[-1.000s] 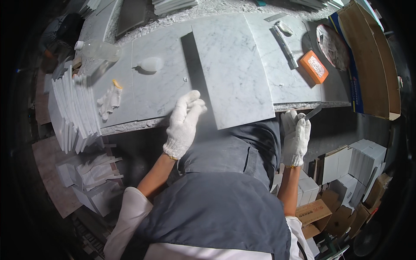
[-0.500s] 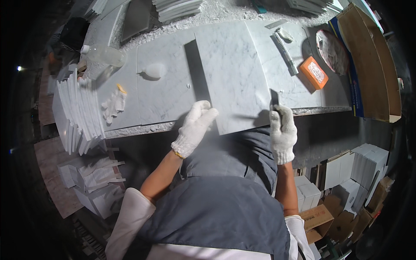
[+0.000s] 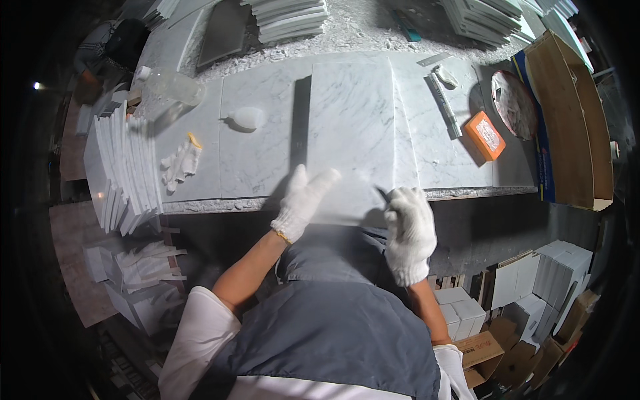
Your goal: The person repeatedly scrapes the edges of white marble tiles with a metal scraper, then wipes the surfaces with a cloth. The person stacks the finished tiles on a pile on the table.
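A white marble tile (image 3: 350, 120) with grey veins lies on the marble worktop in front of me, its near end sticking out past the front edge. My left hand (image 3: 303, 200), in a white knitted glove, rests at the tile's near left edge. Its fingers are stretched out across the surface, thumb apart, slightly blurred. My right hand (image 3: 410, 230), gloved the same way, is closed around a small tool with a dark, flat blade (image 3: 381, 194). The blade is over the near right part of the tile; whether it touches cannot be told. The handle is hidden in the fist.
Left are stacked tiles (image 3: 123, 170), a spare glove (image 3: 181, 163), a clear bottle (image 3: 170, 87) and a white squeeze bulb (image 3: 247, 119). Right lie a marker pen (image 3: 445, 107), an orange block (image 3: 485, 137), a round dish (image 3: 513, 103) and a cardboard box (image 3: 570, 113). More tile stacks (image 3: 290, 20) stand behind.
My right hand has moved left with the blade, from beside the tile to over it. The left hand's fingers now lie across the tile. The view has shifted and the tile appears straighter.
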Available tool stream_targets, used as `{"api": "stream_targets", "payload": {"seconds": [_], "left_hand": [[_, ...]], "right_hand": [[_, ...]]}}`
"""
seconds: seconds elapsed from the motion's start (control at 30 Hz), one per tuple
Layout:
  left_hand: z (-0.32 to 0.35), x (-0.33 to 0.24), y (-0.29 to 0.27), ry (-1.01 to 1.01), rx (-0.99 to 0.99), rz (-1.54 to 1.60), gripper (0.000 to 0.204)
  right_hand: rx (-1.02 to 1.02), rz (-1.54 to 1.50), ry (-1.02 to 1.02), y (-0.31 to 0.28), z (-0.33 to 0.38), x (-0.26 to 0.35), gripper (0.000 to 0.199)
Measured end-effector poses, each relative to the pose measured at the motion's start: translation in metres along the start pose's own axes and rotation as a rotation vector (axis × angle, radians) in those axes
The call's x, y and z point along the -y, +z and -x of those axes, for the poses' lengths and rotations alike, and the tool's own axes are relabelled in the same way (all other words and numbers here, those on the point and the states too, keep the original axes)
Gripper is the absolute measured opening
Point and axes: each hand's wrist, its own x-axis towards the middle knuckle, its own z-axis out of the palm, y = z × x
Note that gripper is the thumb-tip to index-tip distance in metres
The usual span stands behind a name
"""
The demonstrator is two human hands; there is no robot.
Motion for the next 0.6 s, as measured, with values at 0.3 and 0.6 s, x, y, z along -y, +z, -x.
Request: {"api": "stream_targets", "payload": {"seconds": [0.3, 0.6], "left_hand": [[0.01, 0.001, -0.007, 0.043, -0.124, 0.152, 0.074], [0.024, -0.032, -0.035, 0.239, -0.013, 0.23, 0.034]], "right_hand": [[-0.107, -0.005, -0.033, 0.014, 0.014, 0.009, 0.024], [-0.116, -0.334, 0.17, 0.012, 0.021, -0.01, 0.024]]}}
